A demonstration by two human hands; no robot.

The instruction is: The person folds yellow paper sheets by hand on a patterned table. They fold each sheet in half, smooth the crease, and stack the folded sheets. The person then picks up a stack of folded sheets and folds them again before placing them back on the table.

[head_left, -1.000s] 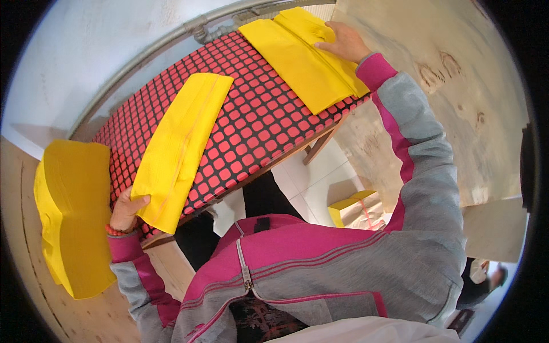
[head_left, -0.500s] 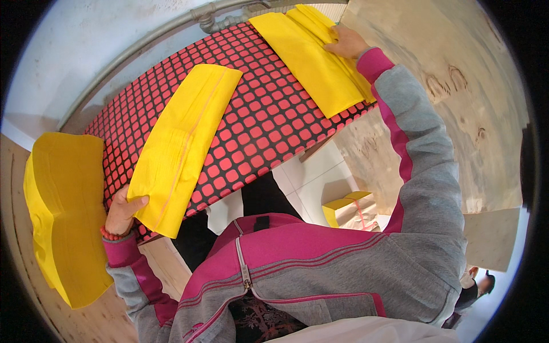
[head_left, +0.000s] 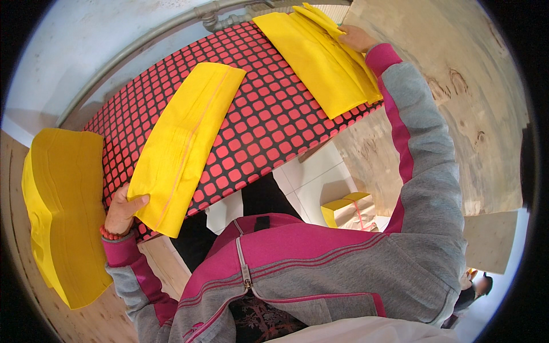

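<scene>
One red-checked table [head_left: 269, 114], plywood walls [head_left: 457, 103]

A grey pipe [head_left: 171, 26] runs behind the red-and-black checked board [head_left: 269, 123] — a small yellow-topped box [head_left: 349, 208] sits below.

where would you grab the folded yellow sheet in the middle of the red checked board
Probably at its near end, which overhangs the board's front edge. The folded yellow sheet lies flat elsewhere, so coming from the near left, fingers can pinch above and below, about where the left hand touches it.
</scene>
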